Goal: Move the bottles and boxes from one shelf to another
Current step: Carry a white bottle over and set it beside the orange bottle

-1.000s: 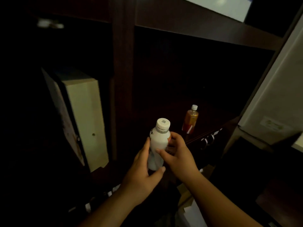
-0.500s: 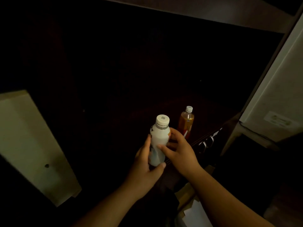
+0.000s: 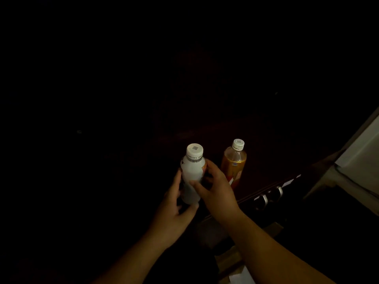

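Note:
A white bottle (image 3: 192,173) with a white cap stands upright in the middle of the view, held between both hands. My left hand (image 3: 174,210) cups its lower left side and bottom. My right hand (image 3: 215,189) wraps its right side, thumb across the front. Just to the right, an orange drink bottle (image 3: 233,165) with a white cap stands on the dark wooden shelf (image 3: 266,175), partly hidden behind my right hand. The scene is very dark.
A pale cabinet side (image 3: 363,156) fills the right edge. Metal drawer handles (image 3: 270,195) show below the shelf's front edge. Light cardboard and paper (image 3: 235,265) lie at the bottom. The left half is black, nothing can be made out there.
The view has swung right and down; the pale box on the left and the upper shelf boards have left the frame. Both hands keep the same hold on the white bottle, now nearer the orange bottle.

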Demonstrator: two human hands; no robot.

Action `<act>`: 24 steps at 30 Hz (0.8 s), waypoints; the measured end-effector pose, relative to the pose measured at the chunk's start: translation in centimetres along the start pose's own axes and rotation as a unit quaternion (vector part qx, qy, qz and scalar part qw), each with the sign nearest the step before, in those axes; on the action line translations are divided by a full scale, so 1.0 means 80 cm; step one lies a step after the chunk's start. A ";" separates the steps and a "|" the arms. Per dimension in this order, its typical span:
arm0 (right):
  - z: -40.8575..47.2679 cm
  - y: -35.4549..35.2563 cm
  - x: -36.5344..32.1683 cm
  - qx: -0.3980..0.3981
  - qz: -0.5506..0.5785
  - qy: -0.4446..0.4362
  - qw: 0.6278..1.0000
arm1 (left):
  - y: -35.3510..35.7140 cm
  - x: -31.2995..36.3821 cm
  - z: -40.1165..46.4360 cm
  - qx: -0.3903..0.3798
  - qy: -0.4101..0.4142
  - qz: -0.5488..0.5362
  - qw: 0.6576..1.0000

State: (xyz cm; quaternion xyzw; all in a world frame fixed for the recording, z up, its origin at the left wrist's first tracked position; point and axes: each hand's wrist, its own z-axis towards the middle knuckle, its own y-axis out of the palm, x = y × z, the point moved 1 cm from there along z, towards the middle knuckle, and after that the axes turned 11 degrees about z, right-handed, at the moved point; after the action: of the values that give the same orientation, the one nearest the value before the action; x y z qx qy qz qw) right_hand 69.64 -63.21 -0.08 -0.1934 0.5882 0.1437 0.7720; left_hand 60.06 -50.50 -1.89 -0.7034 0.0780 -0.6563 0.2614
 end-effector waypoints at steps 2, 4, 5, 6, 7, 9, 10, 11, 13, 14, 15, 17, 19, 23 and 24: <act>0.010 -0.005 0.005 -0.002 0.003 -0.010 1.000 | 0.005 0.000 0.009 0.009 0.001 -0.002 1.000; 0.018 -0.010 0.007 -0.005 -0.004 -0.017 1.000 | 0.009 0.003 0.015 0.015 0.002 -0.004 1.000; 0.020 -0.013 0.009 -0.008 -0.009 -0.018 1.000 | 0.012 0.007 0.016 0.018 0.001 -0.008 1.000; 0.023 -0.016 0.010 -0.011 -0.015 -0.019 1.000 | 0.015 0.009 0.017 0.023 -0.001 -0.011 1.000; 0.023 -0.018 0.010 -0.014 -0.021 -0.018 1.000 | 0.017 0.012 0.014 0.027 -0.005 -0.014 1.000; 0.022 -0.021 0.012 -0.021 -0.030 -0.015 0.999 | 0.022 0.017 0.010 0.036 -0.006 -0.016 0.999; 0.022 -0.022 0.013 -0.027 -0.035 -0.013 0.999 | 0.025 0.019 0.007 0.038 -0.004 -0.015 0.999; 0.021 -0.024 0.014 -0.033 -0.039 -0.009 0.999 | 0.028 0.021 0.005 0.039 -0.003 -0.014 0.999; 0.022 -0.027 0.018 -0.040 -0.041 -0.001 0.998 | 0.034 0.024 0.001 0.039 -0.003 -0.014 0.999; 0.022 -0.028 0.018 -0.042 -0.040 -0.001 0.998 | 0.037 0.025 0.000 0.039 -0.006 -0.016 0.999; 0.022 -0.028 0.018 -0.043 -0.037 -0.003 0.998 | 0.038 0.027 -0.001 0.036 -0.010 -0.020 0.999; 0.019 -0.029 0.016 -0.046 -0.032 -0.005 0.998 | 0.040 0.032 -0.002 0.030 -0.018 -0.032 0.999; 0.014 -0.031 0.018 -0.048 -0.025 -0.005 0.999 | 0.037 0.032 0.001 0.045 -0.027 -0.022 0.998; -0.019 -0.028 0.030 0.005 -0.017 0.026 1.000 | 0.019 0.018 0.029 0.117 -0.067 -0.040 0.990; -0.032 -0.022 0.031 0.016 0.000 0.027 1.000 | 0.014 0.016 0.040 0.117 -0.076 -0.075 0.987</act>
State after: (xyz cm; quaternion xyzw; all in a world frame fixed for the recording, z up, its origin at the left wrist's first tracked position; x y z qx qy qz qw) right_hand 68.95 -65.98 -2.81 -0.1848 0.6111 0.1289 0.7588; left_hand 63.61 -51.20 -1.27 -0.7201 -0.0723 -0.6230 0.2968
